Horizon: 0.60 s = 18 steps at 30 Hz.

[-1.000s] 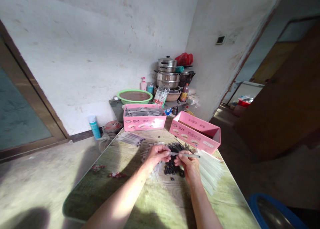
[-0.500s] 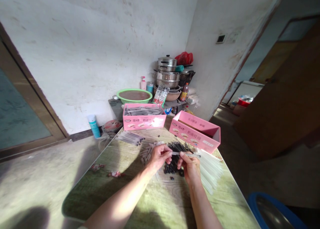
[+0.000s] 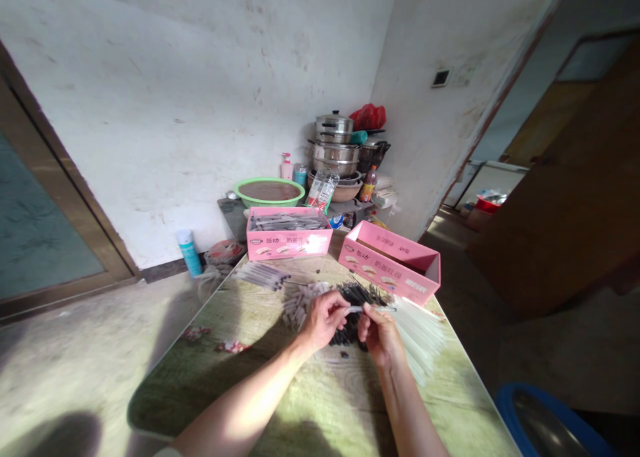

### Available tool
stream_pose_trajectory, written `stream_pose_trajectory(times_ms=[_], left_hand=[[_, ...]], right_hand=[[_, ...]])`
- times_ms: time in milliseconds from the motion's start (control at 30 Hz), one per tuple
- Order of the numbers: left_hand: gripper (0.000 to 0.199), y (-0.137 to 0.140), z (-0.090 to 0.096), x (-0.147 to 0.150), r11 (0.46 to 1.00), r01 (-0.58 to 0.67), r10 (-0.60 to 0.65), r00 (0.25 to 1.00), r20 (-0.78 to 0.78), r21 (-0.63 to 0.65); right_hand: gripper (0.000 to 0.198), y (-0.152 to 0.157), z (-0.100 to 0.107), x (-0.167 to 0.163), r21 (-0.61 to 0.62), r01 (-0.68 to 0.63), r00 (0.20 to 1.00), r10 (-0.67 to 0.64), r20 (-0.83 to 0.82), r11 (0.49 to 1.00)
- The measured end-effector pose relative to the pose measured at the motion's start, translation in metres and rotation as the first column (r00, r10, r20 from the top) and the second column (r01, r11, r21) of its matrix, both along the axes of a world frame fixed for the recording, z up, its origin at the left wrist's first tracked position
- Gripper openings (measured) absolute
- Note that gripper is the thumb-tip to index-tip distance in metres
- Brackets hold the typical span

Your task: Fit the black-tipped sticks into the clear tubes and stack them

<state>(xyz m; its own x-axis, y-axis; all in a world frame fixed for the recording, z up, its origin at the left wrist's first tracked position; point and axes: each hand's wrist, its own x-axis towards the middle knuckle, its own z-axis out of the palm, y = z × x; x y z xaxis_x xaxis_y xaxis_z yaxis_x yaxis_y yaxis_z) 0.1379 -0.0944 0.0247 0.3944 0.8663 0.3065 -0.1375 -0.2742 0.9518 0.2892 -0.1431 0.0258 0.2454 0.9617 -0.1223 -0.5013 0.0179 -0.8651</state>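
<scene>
Between my two hands a slim translucent pen (image 3: 356,309) with a dark tip lies almost level. The fingers of my left hand (image 3: 326,317) pinch its left end, and my right hand (image 3: 380,330) grips it further right. Behind and under my hands is a heap of black pen parts (image 3: 353,292), including thin rods and short caps. Short whitish pen pieces (image 3: 297,305) are piled beside my left hand. Long clear pen tubes (image 3: 417,344) lie fanned out to the right of my right hand. A row of pens (image 3: 261,275) with dark ends rests at the far left.
A pink box (image 3: 289,244) full of pens stands at the table's back edge. Another pink box (image 3: 390,260) stands at the back right. Behind them are a green basin (image 3: 269,190) and stacked steel pots (image 3: 336,147). A blue-rimmed tub (image 3: 510,404) sits low at the right.
Both hands have shifted only slightly, the left a little right and down. The pen stays between them, with less of it showing beyond the right hand.
</scene>
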Motion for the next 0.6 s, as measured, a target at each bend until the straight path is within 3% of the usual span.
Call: stream_pose_trajectory(times_ms=[233, 400, 500, 600], left_hand=[[0.011, -0.003, 0.002, -0.002, 0.994, -0.054, 0.062, 0.994, -0.087, 0.09], [0.015, 0.008, 0.005, -0.007, 0.999, -0.023, 0.026, 0.998, -0.064, 0.037], [0.02, 0.027, 0.01, -0.021, 0.991, -0.132, 0.132, 0.991, -0.005, 0.006], [0.029, 0.057, 0.016, -0.06, 0.934, -0.357, 0.356, 0.934, 0.032, 0.003]], right_hand=[[0.05, 0.002, -0.004, 0.0, -0.003, -0.022, 1.0, 0.022, -0.021, 1.0], [0.045, 0.003, -0.004, -0.007, 0.02, 0.031, 0.999, -0.03, -0.01, 0.999], [0.041, 0.003, -0.003, -0.008, 0.016, 0.073, 0.997, -0.073, -0.037, 0.997], [0.044, 0.003, -0.002, -0.005, 0.016, 0.102, 0.994, -0.101, -0.042, 0.995]])
